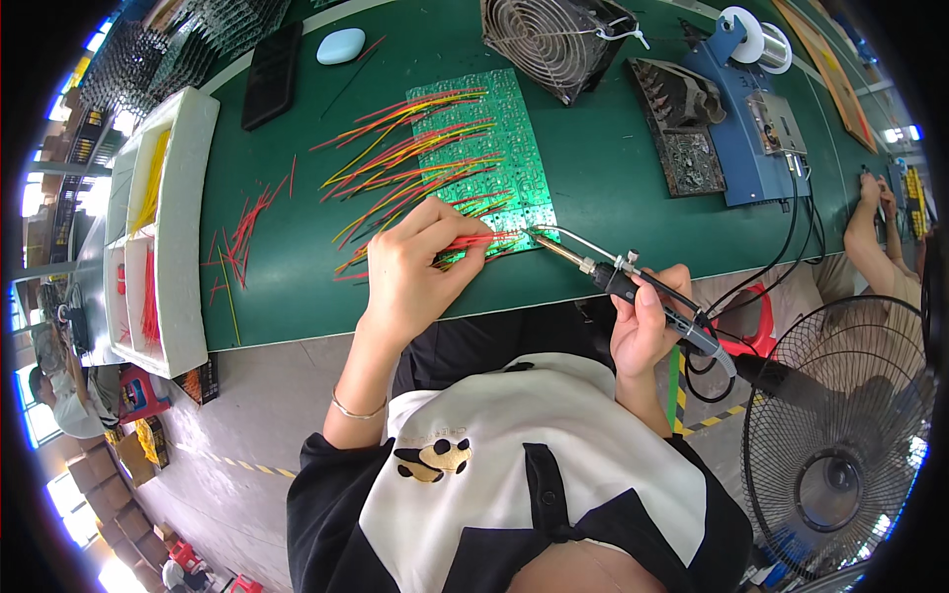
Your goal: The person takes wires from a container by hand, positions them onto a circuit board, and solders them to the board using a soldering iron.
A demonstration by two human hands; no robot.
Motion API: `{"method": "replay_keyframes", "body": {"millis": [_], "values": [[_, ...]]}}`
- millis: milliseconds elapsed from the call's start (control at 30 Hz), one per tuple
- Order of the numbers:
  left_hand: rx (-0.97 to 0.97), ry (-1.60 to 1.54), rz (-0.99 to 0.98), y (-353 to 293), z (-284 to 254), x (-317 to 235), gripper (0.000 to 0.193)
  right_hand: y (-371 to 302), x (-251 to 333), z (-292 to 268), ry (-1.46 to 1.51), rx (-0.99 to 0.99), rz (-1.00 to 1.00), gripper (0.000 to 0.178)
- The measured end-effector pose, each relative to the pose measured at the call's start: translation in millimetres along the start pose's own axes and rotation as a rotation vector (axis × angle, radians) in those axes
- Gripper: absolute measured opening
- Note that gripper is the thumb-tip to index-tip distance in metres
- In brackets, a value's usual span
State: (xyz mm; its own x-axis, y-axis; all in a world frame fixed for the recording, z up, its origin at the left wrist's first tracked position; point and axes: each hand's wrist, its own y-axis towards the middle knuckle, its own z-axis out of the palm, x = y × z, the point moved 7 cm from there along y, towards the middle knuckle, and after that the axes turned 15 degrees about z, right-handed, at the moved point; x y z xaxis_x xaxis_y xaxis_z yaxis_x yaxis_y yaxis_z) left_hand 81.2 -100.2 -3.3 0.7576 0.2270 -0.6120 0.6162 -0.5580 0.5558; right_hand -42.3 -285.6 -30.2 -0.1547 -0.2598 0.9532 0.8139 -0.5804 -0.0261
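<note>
Several wires (412, 148) looked attached, loose wires (243, 225) remained; our left hand (415, 259) pinched red wire (478, 240), our right hand (645, 322) a soldering iron (621, 286).

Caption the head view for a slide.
Left hand holds red wire at a green circuit board; right hand holds a soldering iron.

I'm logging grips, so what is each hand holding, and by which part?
Right hand: soldering iron, by its handle. Left hand: red wire, pinched near its end at the circuit board.
</note>
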Motion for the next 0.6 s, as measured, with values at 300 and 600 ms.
{"method": "replay_keyframes", "body": {"millis": [300, 600], "values": [[-0.003, -0.015, 0.005, -1.5, 1.0, 1.2, 0.009, 2.1, -2.2, -2.5, 0.037, 0.030, -0.033, 0.021], [0.009, 0.001, -0.002, 0.5, -0.6, 0.2, 0.008, 6.7, -1.4, -8.9, 0.188, -0.019, -0.001, 0.017]]}}
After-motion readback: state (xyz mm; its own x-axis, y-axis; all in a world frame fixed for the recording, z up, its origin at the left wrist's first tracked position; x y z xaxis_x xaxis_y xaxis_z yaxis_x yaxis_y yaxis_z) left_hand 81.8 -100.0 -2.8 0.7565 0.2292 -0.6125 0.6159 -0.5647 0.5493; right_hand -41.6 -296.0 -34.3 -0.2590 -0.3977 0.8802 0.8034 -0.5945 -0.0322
